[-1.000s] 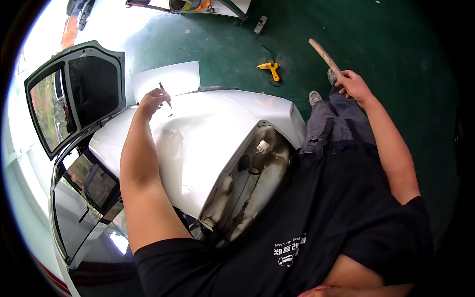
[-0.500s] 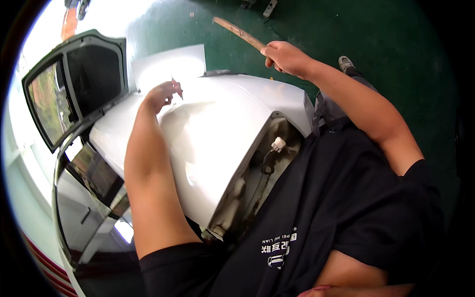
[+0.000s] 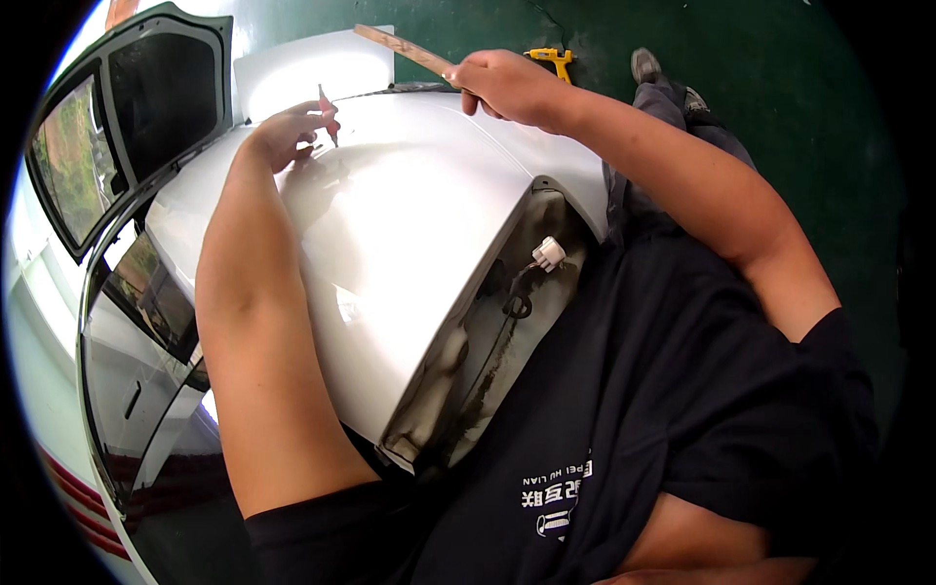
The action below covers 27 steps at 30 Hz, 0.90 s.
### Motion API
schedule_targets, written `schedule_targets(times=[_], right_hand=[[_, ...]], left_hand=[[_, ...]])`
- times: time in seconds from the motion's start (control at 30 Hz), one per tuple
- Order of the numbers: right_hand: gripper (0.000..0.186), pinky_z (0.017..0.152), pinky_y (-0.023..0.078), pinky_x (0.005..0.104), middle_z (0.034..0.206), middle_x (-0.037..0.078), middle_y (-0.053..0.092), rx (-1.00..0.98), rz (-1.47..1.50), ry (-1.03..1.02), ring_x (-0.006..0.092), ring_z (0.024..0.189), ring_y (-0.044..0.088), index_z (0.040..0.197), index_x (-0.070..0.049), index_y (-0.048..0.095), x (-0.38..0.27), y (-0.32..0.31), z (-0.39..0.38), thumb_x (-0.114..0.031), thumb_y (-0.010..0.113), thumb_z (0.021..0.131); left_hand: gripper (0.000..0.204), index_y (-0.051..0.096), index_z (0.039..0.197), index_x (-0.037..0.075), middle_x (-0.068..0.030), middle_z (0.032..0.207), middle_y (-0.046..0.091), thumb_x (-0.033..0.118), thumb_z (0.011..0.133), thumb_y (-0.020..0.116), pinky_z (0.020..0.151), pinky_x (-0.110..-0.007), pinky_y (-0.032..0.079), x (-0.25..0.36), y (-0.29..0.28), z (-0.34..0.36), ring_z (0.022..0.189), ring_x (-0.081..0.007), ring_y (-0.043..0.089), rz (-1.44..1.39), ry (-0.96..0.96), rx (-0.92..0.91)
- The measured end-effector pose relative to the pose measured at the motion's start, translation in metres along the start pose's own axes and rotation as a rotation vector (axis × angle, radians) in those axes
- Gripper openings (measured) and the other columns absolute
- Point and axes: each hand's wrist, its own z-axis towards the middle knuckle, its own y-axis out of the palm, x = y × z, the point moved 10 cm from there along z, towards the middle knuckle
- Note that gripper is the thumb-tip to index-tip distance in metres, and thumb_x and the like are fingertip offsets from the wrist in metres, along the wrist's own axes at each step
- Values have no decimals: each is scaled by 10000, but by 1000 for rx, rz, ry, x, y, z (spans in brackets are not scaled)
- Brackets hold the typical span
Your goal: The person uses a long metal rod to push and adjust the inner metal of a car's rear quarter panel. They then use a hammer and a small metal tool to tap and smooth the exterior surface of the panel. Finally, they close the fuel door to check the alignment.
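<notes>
My left hand is closed, pinching a red pen-like tool with dark pointed ends. The tool stands nearly upright, its lower tip at or just above a silver-white car body panel; contact cannot be made out. To the right, my right hand grips one end of a flat wooden stick. The stick's free end points up and left, past the red tool and apart from it. Below my right forearm, the panel has an opening with a white plug connector on a dark cable.
A bright white board stands at the panel's far edge. At the left rises a raised, windowed car door or hatch. A yellow glue gun lies on the green floor. My shoes show beyond my right forearm.
My right hand has moved left with the wooden stick, closer to the red tool. The whole view has shifted, and the glue gun now shows. My left hand still holds the red tool.
</notes>
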Motion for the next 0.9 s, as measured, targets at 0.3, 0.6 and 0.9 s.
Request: schedule_targets(times=[0.3,0.6,0.9], right_hand=[[408,598,403,286,766,43,625,-4,-107,-112,107,628,471,930,-24,680,-41,25,22,-378,518,1052],[452,640,429,303,757,47,616,194,-38,-286,134,669,523,918,-25,678,-58,20,13,-430,529,1048],[452,780,492,355,829,107,683,86,-3,-199,200,777,613,915,6,691,-44,23,18,-412,547,1007]], left_hand=[[538,608,1402,162,-15,1162,622,356,931,782,785,-262,427,2,3,-3,886,-132,455,46,-12,-61],[494,639,1362,164,-5,1152,632,357,934,791,785,-267,441,7,11,-10,880,-121,454,86,-35,-74],[509,611,1390,163,-10,1144,636,329,941,786,811,-275,442,5,5,-7,863,-125,453,14,-5,-17]])
